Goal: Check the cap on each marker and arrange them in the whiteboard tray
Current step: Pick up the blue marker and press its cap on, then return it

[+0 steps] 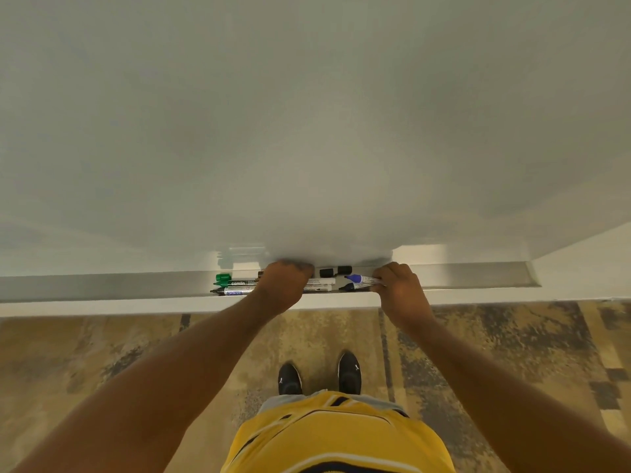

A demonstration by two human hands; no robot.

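A metal whiteboard tray (478, 275) runs along the bottom of the board. In it lie a green-capped marker (225, 278), a black marker (239, 284) and a blue-labelled marker (232, 292) at the left. White markers (319, 285) lie in the middle. My left hand (285, 288) rests over the markers, fingers curled; what it grips is hidden. My right hand (397, 288) holds a marker with a blue cap (360, 279), and a black-tipped marker (351, 287) sits just below it. Two loose black caps (336, 270) lie at the tray's back.
The whiteboard (307, 131) fills the upper view, close in front of me. Below the tray is a mottled brown floor (102, 353). My black shoes (319, 375) and yellow shirt (338, 435) show at the bottom.
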